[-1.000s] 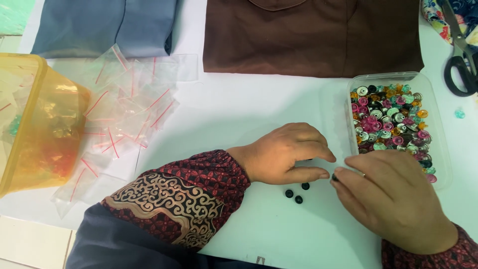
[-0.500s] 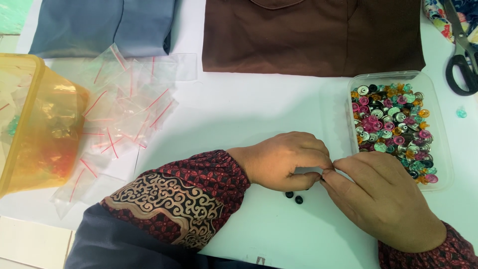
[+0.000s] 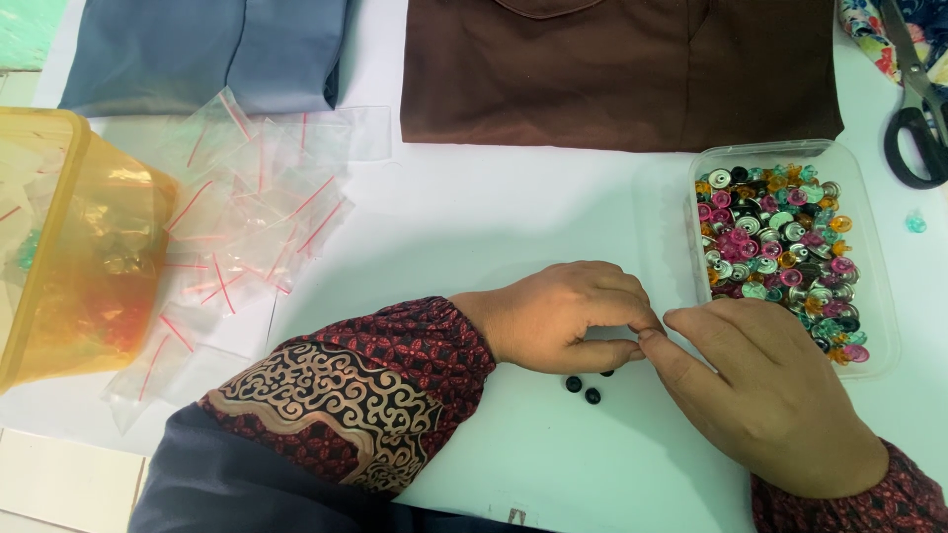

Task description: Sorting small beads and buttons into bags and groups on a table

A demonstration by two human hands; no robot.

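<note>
My left hand (image 3: 563,318) rests on the white table (image 3: 494,217) with thumb and fingers pinched together. What is between them is hidden. My right hand (image 3: 765,390) lies beside it, and its fingertips touch the left hand's fingertips. Just below that meeting point lie small black buttons (image 3: 583,389), two in plain sight and one half under the left thumb. Both arms wear dark red patterned sleeves (image 3: 355,390).
A clear plastic tub (image 3: 874,296) of mixed coloured buttons stands right of my hands. Several small clear zip bags (image 3: 252,222) lie at the left beside a yellow translucent container (image 3: 69,247). Brown cloth (image 3: 612,69), blue-grey cloth (image 3: 197,49) and scissors (image 3: 918,109) lie along the far edge.
My hands were slightly apart with three black buttons between them. They have closed together until the fingertips touch, and one button is now partly covered.
</note>
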